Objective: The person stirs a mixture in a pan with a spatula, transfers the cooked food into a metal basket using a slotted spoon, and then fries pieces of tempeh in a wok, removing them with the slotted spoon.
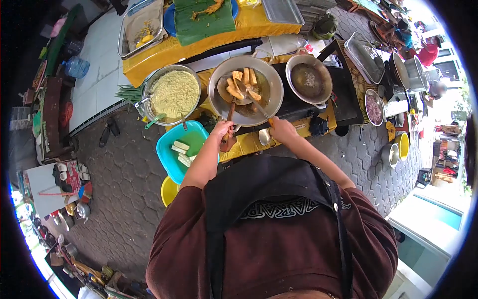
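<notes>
My left hand [222, 130] is closed around the wooden handle of a skimmer [231, 110], whose head lies partly hidden under browned tofu pieces [237, 90]. Gripped in my right hand [284, 130] is a spatula [257, 106] with a wooden handle, its blade touching the same pieces. Both tools reach into a wide metal wok [215, 99] with dark oil in it. Several more fried pieces lie at the back of the wok.
Left of the wok stand a bowl of yellow batter [174, 93] and a turquoise basin [167, 157] with white blocks in liquid. A second pan of oil [307, 82] sits to the right. Behind are a banana leaf [204, 25] and metal trays [284, 12].
</notes>
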A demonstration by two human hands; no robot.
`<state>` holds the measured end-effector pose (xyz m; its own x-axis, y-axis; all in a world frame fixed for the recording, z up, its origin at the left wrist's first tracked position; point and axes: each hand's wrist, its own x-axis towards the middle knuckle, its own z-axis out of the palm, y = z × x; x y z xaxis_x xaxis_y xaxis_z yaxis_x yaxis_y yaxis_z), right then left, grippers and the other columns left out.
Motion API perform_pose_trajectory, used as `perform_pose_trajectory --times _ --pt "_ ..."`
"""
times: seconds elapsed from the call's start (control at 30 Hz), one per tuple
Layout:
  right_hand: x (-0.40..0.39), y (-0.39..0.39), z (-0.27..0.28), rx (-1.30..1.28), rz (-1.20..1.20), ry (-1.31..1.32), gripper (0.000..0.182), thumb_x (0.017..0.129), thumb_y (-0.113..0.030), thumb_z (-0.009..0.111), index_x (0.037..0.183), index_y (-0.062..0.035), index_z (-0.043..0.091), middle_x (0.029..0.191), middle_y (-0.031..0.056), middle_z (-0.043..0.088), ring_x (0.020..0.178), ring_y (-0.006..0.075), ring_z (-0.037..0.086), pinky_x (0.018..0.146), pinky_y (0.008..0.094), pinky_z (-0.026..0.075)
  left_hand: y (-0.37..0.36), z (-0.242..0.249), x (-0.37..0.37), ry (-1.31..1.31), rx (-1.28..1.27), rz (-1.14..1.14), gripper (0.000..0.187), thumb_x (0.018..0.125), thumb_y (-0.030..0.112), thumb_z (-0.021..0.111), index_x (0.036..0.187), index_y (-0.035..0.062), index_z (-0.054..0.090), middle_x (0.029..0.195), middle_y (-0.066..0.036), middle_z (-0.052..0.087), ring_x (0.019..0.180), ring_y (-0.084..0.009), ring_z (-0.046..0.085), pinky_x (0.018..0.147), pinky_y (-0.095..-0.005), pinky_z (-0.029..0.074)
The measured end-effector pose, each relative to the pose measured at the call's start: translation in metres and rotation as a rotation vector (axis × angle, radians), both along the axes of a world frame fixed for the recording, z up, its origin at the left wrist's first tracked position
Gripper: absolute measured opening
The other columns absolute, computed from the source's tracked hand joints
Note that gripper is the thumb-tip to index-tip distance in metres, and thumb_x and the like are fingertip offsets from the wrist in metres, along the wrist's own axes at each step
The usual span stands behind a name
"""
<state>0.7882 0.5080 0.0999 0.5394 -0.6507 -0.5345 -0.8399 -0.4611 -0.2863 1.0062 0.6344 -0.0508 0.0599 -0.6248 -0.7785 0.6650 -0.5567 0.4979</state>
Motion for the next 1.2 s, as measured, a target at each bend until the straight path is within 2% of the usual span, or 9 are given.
perform_pose_trajectory --times 0.23,0.53,0.6,0.67,0.7,0.77,0.87,1.0,1.2 --pt "-0.014 0.021 0.034 -0.069 -0.085 -0.097 0.029 0.081 -0.017 0.048 0.104 -0.0003 0.048 0.087 0.0249 0.062 0.085 0.0409 0.06 0.074 0.049 0.047 0.017 -0.015 0.013 0.081 -0.069 0.048 0.014 0.087 0.015 0.059 0.09 0.0066 0.048 0.067 -0.002 0.047 0.048 -0.0093 0.043 0.038 -0.0253 0.034" --pt "-0.055 -0.018 -0.023 0.036 -0.34 -0.109 0.04 0.076 -0.029 0.058 0.101 0.0023 0.053 0.092 0.0272 0.061 0.092 0.043 0.057 0.081 0.0486 0.044 0.038 0.024 0.042 -0.055 -0.004 -0.065 0.015 0.087 0.017 0.058 0.09 0.0084 0.047 0.07 -0.001 0.047 0.048 -0.0089 0.043 0.039 -0.0248 0.035" --pt "-0.057 -0.014 -0.014 0.027 -0.315 -0.126 0.039 0.077 -0.029 0.059 0.097 0.0048 0.054 0.082 0.0257 0.062 0.076 0.0388 0.063 0.069 0.0471 0.05 0.042 0.034 0.054 -0.086 0.016 -0.108 0.016 0.087 0.018 0.058 0.088 0.0084 0.045 0.07 -0.001 0.046 0.049 -0.0091 0.043 0.039 -0.025 0.035" --pt "-0.056 -0.009 0.004 0.331 -0.543 -0.08 0.035 0.081 -0.028 0.058 0.09 0.0064 0.054 0.069 0.0226 0.061 0.055 0.0307 0.063 0.048 0.0432 0.05 0.045 0.048 0.064 -0.261 0.089 -0.242 0.016 0.086 0.017 0.057 0.086 0.0083 0.044 0.069 -0.001 0.046 0.05 -0.0095 0.043 0.039 -0.0253 0.036" --pt "-0.061 -0.008 -0.005 0.335 -0.549 -0.083 0.035 0.081 -0.028 0.058 0.09 0.0064 0.054 0.069 0.0226 0.061 0.055 0.0307 0.063 0.048 0.0432 0.05 0.047 0.052 0.068 -0.289 0.107 -0.257 0.016 0.086 0.017 0.057 0.085 0.0078 0.043 0.069 -0.001 0.045 0.05 -0.0098 0.043 0.039 -0.0254 0.037" --pt "-0.071 -0.006 -0.026 0.482 -0.611 -0.132 0.033 0.083 -0.026 0.056 0.088 0.0065 0.054 0.058 0.0172 0.057 0.04 0.0222 0.056 0.034 0.037 0.043 0.048 0.055 0.071 -0.325 0.119 -0.29 0.016 0.086 0.017 0.057 0.084 0.0078 0.044 0.068 -0.001 0.045 0.05 -0.0097 0.043 0.039 -0.0254 0.037" --pt "-0.073 0.001 -0.038 0.662 -0.719 -0.286 0.031 0.084 -0.025 0.056 0.089 0.0061 0.054 0.058 0.0145 0.056 0.041 0.0218 0.055 0.035 0.0364 0.042 0.044 0.057 0.068 -0.348 0.151 -0.342 0.015 0.086 0.016 0.056 0.084 0.0077 0.044 0.068 -0.001 0.045 0.051 -0.0095 0.043 0.039 -0.0254 0.037" --pt "-0.056 0.009 -0.041 0.701 -0.703 -0.332 0.031 0.082 -0.025 0.057 0.091 0.005 0.054 0.057 0.0129 0.055 0.041 0.0206 0.054 0.034 0.0356 0.041 0.035 0.049 0.05 -0.267 0.186 -0.364 0.014 0.087 0.016 0.055 0.083 0.0076 0.044 0.067 -0.001 0.046 0.05 -0.0091 0.043 0.039 -0.0252 0.037" --pt "-0.039 0.008 -0.017 0.122 -0.199 -0.134 0.032 0.077 -0.023 0.056 0.099 0.0001 0.053 0.077 0.0213 0.061 0.063 0.0316 0.063 0.053 0.0424 0.05 0.029 0.021 0.031 -0.03 0.113 -0.219 0.009 0.09 0.014 0.053 0.089 0.0062 0.048 0.068 -0.002 0.047 0.047 -0.0087 0.042 0.037 -0.0233 0.035"
